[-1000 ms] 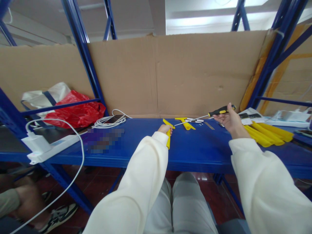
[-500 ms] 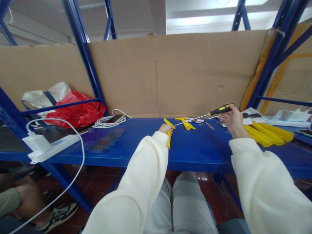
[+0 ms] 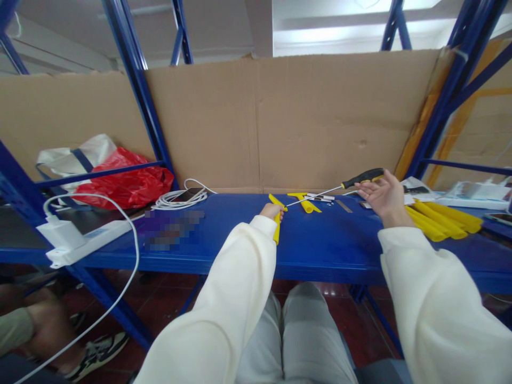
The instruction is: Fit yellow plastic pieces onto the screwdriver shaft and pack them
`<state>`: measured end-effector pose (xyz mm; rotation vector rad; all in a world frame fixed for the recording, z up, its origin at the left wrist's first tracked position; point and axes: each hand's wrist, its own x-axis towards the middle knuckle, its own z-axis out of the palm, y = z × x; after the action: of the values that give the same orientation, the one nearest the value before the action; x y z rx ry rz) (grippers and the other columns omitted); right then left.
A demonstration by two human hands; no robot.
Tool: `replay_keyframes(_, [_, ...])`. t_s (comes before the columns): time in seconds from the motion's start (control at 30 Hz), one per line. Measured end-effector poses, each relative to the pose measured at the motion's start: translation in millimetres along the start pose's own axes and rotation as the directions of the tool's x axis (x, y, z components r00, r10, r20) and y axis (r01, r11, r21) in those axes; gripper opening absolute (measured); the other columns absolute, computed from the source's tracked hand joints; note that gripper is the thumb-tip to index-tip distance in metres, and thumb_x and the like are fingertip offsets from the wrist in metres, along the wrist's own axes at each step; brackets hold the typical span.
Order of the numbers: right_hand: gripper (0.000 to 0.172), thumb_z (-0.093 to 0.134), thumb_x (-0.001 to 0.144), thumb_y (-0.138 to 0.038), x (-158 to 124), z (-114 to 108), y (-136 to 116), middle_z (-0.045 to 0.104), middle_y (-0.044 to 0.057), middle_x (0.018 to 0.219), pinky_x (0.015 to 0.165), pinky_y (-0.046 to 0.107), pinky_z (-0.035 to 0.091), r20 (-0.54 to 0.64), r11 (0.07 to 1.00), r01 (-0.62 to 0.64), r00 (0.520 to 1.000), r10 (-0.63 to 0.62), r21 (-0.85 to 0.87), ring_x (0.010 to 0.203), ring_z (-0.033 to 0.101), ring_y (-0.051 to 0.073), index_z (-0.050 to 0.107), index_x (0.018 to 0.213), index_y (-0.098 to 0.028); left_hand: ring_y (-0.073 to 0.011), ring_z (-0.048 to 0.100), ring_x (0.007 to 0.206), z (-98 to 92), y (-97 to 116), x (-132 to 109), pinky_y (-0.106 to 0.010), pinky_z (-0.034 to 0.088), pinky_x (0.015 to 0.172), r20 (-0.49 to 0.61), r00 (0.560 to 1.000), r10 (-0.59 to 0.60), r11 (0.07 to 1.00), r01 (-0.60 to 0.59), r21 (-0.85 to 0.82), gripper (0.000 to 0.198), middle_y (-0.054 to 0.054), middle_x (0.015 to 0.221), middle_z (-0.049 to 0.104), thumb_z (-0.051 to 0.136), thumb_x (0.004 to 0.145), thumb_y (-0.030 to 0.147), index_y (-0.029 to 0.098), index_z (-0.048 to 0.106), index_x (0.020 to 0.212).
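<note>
My left hand [image 3: 273,212] is closed around a yellow T-shaped plastic piece [image 3: 277,234] just above the blue shelf. A long-shafted screwdriver with a black and yellow handle [image 3: 362,177] slants down leftward, and its tip meets the yellow piece beside my left fingers. At the other end, my right hand [image 3: 384,197] holds the handle between thumb and fingers, the fingers loosely extended under it. Behind the shaft lies a second yellow T-shaped piece [image 3: 308,205]. Small white bits [image 3: 330,203] and a flat grey metal strip [image 3: 344,206] lie near it.
Several yellow tubes [image 3: 444,221] lie at the right. On the left are a coiled white cable [image 3: 180,199], a power strip [image 3: 92,242] and a red plastic bag [image 3: 124,178]. A cardboard sheet [image 3: 304,122] stands behind the shelf [image 3: 240,256]. Another person's leg [image 3: 48,325] shows lower left.
My right fingers have loosened and spread along the screwdriver handle, which has turned so less yellow shows. The left hand and its yellow piece have stayed put.
</note>
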<state>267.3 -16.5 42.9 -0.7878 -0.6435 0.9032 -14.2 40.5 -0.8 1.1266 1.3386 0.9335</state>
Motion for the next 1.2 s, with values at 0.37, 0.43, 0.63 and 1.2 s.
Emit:
replay_keyframes(0.37, [0.031, 0.052, 0.100, -0.024, 3, 2, 7, 0.048, -0.004, 0.048, 0.033, 0.023, 0.038, -0.111, 0.981, 0.131, 0.983, -0.148, -0.142, 0.037, 0.046, 0.013, 0.051, 0.069, -0.025, -0.0083, 0.041, 0.041, 0.8, -1, -1, -0.021, 0.034, 0.046, -0.012, 1.000, 0.012, 1.000, -0.011, 0.020, 0.026, 0.006, 0.045, 0.044, 0.052, 0.094, 0.002, 0.012, 0.063, 0.073])
replay_keyframes(0.43, [0.033, 0.053, 0.099, -0.020, 1, 4, 7, 0.040, -0.006, 0.044, 0.032, 0.022, 0.035, -0.137, 0.979, 0.157, 0.975, -0.174, -0.129, 0.035, 0.039, 0.012, 0.048, 0.068, -0.025, -0.0082, 0.041, 0.041, 0.8, -1, 0, -0.021, 0.034, 0.047, -0.016, 1.000, 0.016, 1.000, -0.016, 0.021, 0.025, 0.006, 0.046, 0.044, 0.052, 0.094, 0.002, 0.013, 0.063, 0.074])
replay_keyframes(0.63, [0.039, 0.067, 0.096, -0.033, 4, -1, 8, 0.034, -0.008, 0.041, 0.035, 0.019, 0.040, -0.124, 0.985, 0.148, 0.979, -0.159, -0.092, 0.034, 0.042, 0.011, 0.045, 0.066, -0.025, -0.0083, 0.042, 0.041, 0.3, -2, 2, -0.021, 0.035, 0.047, -0.024, 1.000, 0.016, 1.000, -0.016, 0.004, 0.025, 0.006, 0.046, 0.045, 0.059, 0.092, 0.004, 0.014, 0.060, 0.069])
replay_keyframes(1.2, [0.032, 0.065, 0.094, -0.034, 22, -12, 17, 0.045, -0.005, 0.045, 0.030, 0.022, 0.036, -0.095, 0.979, 0.165, 0.980, -0.177, -0.119, 0.035, 0.046, 0.012, 0.050, 0.067, -0.027, -0.0083, 0.042, 0.038, -0.7, 3, -1, -0.021, 0.036, 0.045, -0.054, 0.998, 0.020, 0.999, -0.018, 0.037, 0.014, 0.006, 0.044, 0.045, 0.060, 0.092, 0.007, 0.012, 0.066, 0.080])
